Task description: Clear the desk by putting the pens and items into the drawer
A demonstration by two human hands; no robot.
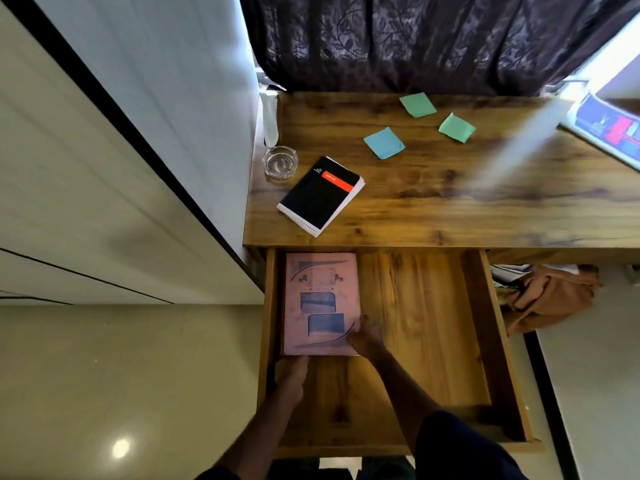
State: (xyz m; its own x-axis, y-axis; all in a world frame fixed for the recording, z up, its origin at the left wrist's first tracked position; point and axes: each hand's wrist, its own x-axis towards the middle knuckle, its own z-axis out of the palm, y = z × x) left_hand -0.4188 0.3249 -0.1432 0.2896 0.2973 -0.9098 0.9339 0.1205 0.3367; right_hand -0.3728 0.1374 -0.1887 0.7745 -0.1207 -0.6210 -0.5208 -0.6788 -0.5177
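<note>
Hands, left hand and right hand, press 2 near corners of pink booklet: light, floppy, best gripped by edges.

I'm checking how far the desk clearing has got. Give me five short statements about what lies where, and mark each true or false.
1. The drawer is pulled open. True.
2. The pink book lies on the desk top. False: it lies inside the drawer, at its left side.
3. Both hands touch the pink book. True: the left hand is at its near edge, the right hand at its near right corner.
4. The black notebook is already in the drawer. False: it lies on the desk, beside a glass ashtray.
5. Five sticky notes lie on the desk. False: three, two green and one blue.
</note>
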